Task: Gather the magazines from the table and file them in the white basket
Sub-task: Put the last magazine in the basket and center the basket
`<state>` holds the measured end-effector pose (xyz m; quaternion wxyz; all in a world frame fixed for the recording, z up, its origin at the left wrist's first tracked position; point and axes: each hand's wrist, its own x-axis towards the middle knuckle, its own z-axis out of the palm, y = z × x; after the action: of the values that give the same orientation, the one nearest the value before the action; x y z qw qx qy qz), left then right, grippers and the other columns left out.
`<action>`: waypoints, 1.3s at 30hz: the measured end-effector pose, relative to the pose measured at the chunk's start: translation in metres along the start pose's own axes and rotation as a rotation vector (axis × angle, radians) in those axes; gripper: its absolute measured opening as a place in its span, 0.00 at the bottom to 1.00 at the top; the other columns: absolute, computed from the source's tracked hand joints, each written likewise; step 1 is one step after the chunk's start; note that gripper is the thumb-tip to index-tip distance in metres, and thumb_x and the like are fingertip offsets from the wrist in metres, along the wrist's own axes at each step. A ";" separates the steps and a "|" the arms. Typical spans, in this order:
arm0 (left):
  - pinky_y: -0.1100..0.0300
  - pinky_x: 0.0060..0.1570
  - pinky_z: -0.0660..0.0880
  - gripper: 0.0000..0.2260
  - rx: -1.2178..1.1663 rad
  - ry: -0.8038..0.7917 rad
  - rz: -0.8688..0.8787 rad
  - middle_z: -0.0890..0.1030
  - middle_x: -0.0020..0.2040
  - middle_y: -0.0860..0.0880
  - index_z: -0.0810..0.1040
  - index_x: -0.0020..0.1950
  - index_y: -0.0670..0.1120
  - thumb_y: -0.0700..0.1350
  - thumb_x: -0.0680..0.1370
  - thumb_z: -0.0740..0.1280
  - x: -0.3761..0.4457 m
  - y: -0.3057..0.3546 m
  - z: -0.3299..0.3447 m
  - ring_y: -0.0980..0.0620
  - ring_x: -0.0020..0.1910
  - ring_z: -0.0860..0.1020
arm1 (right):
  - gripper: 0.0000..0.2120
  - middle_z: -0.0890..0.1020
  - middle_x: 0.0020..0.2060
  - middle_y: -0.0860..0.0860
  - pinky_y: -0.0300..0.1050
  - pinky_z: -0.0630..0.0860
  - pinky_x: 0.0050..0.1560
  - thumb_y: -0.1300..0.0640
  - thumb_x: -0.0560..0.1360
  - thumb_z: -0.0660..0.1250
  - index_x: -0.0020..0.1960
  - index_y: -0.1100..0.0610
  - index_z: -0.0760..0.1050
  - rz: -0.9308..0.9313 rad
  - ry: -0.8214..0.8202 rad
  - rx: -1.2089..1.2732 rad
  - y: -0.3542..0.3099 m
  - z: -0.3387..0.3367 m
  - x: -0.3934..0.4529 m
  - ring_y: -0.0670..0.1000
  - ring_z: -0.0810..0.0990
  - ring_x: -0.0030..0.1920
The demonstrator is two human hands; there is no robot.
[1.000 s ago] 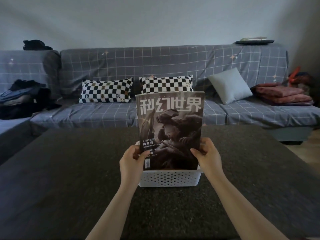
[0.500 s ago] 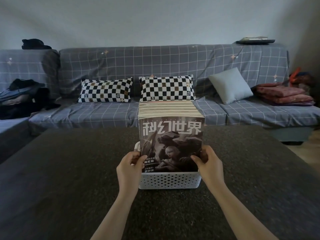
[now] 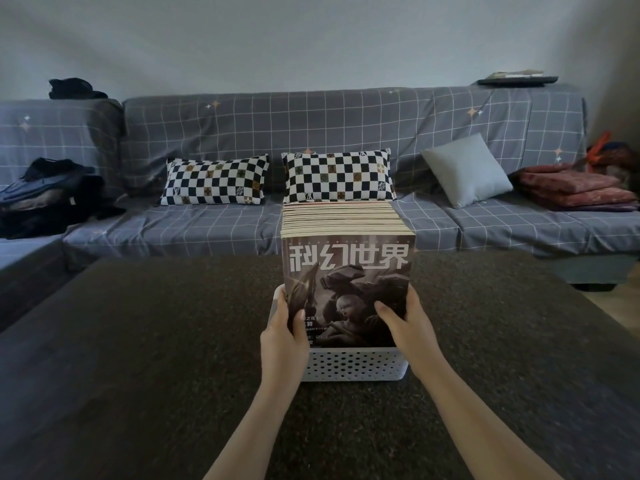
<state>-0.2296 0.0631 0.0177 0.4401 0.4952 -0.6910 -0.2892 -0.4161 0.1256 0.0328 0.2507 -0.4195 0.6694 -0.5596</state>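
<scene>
A white perforated basket [image 3: 353,365] stands in the middle of the dark table [image 3: 156,341]. Several magazines [image 3: 341,218] stand upright in it in a tight row, their top edges showing. The front magazine [image 3: 348,271] has a dark cover with large white characters and stands upright in the basket at the front of the row. My left hand [image 3: 284,336] grips its left edge and my right hand [image 3: 408,327] grips its right edge, thumbs on the cover. The basket's inside is hidden by the magazines.
A grey checked sofa [image 3: 311,133] runs behind the table with two checkerboard pillows [image 3: 214,180], a grey cushion [image 3: 465,169], folded red blankets [image 3: 575,188] at right and dark clothes [image 3: 48,192] at left. The table's dark cloth spreads on both sides of the basket.
The front magazine has come down from a raised position into the basket, uncovering the row of magazines behind it. Both hands moved down with it and still hold its edges.
</scene>
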 end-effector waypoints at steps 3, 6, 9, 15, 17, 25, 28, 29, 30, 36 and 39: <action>0.57 0.49 0.79 0.26 -0.014 0.008 -0.039 0.80 0.60 0.48 0.55 0.78 0.51 0.49 0.81 0.59 0.000 0.005 0.003 0.52 0.52 0.80 | 0.27 0.76 0.58 0.43 0.44 0.71 0.57 0.50 0.76 0.65 0.72 0.47 0.61 -0.012 0.022 0.020 0.001 0.002 0.000 0.48 0.74 0.60; 0.73 0.39 0.73 0.24 -0.053 -0.040 -0.038 0.80 0.52 0.60 0.61 0.77 0.52 0.51 0.81 0.60 0.003 0.004 -0.001 0.68 0.44 0.78 | 0.27 0.76 0.60 0.44 0.45 0.71 0.58 0.48 0.75 0.66 0.71 0.48 0.61 -0.038 0.026 -0.034 0.002 -0.001 0.000 0.47 0.74 0.60; 0.71 0.43 0.75 0.22 -0.198 -0.112 -0.076 0.80 0.53 0.60 0.65 0.74 0.52 0.53 0.80 0.61 0.012 0.003 -0.004 0.68 0.48 0.78 | 0.25 0.78 0.56 0.40 0.45 0.73 0.58 0.45 0.73 0.67 0.67 0.45 0.67 -0.042 -0.013 0.031 0.000 -0.005 0.003 0.44 0.76 0.58; 0.50 0.61 0.75 0.22 -0.413 -0.247 -0.111 0.80 0.61 0.52 0.69 0.72 0.51 0.53 0.78 0.64 0.018 0.002 -0.011 0.55 0.59 0.79 | 0.19 0.81 0.53 0.38 0.46 0.74 0.58 0.44 0.71 0.69 0.61 0.38 0.72 -0.005 -0.060 0.198 0.001 -0.001 0.007 0.42 0.78 0.56; 0.49 0.61 0.75 0.22 -0.426 -0.267 -0.118 0.80 0.61 0.53 0.69 0.71 0.51 0.52 0.78 0.64 0.019 0.001 -0.012 0.55 0.59 0.79 | 0.18 0.81 0.53 0.39 0.47 0.74 0.58 0.45 0.71 0.69 0.60 0.39 0.72 -0.004 -0.053 0.195 0.003 -0.002 0.007 0.43 0.78 0.56; 0.55 0.61 0.75 0.22 -0.366 -0.285 -0.057 0.79 0.62 0.54 0.66 0.73 0.51 0.52 0.79 0.63 0.018 0.005 -0.012 0.58 0.60 0.78 | 0.25 0.77 0.54 0.39 0.38 0.69 0.52 0.46 0.73 0.67 0.68 0.46 0.65 -0.040 -0.006 0.061 -0.001 -0.001 0.005 0.44 0.75 0.56; 0.55 0.63 0.73 0.24 -0.317 -0.265 -0.055 0.76 0.64 0.54 0.63 0.74 0.52 0.53 0.79 0.63 0.016 0.008 -0.011 0.57 0.62 0.75 | 0.26 0.76 0.58 0.43 0.41 0.69 0.56 0.47 0.74 0.66 0.70 0.48 0.63 -0.034 -0.022 0.047 -0.001 -0.002 0.004 0.46 0.74 0.58; 0.55 0.63 0.73 0.24 -0.314 -0.274 -0.063 0.76 0.65 0.54 0.62 0.74 0.52 0.52 0.79 0.63 0.015 0.008 -0.011 0.56 0.63 0.74 | 0.26 0.76 0.59 0.44 0.42 0.69 0.57 0.48 0.75 0.66 0.71 0.49 0.62 -0.024 -0.043 0.036 -0.002 -0.004 0.003 0.47 0.73 0.59; 0.56 0.62 0.73 0.23 -0.324 -0.290 -0.078 0.76 0.65 0.53 0.63 0.74 0.52 0.52 0.80 0.63 0.014 0.010 -0.013 0.56 0.63 0.74 | 0.26 0.76 0.58 0.43 0.43 0.68 0.57 0.49 0.75 0.66 0.70 0.48 0.63 -0.009 -0.074 0.021 -0.004 -0.007 0.003 0.48 0.73 0.60; 0.45 0.71 0.62 0.27 0.035 -0.225 -0.079 0.63 0.76 0.49 0.59 0.77 0.48 0.52 0.80 0.62 0.015 0.001 -0.021 0.48 0.76 0.59 | 0.32 0.70 0.69 0.47 0.51 0.65 0.66 0.54 0.74 0.68 0.74 0.48 0.58 0.048 -0.081 -0.169 0.001 -0.030 -0.002 0.52 0.68 0.69; 0.43 0.74 0.53 0.36 0.131 -0.233 -0.186 0.54 0.79 0.46 0.51 0.79 0.45 0.56 0.78 0.65 0.016 -0.010 -0.026 0.46 0.77 0.53 | 0.38 0.64 0.73 0.52 0.53 0.66 0.66 0.49 0.73 0.69 0.76 0.52 0.53 0.196 0.010 -0.222 0.013 -0.031 -0.012 0.55 0.67 0.70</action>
<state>-0.2037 0.0459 0.0256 0.2952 0.5476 -0.7060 -0.3384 -0.4380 0.1526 0.0267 0.2529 -0.3745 0.7662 -0.4568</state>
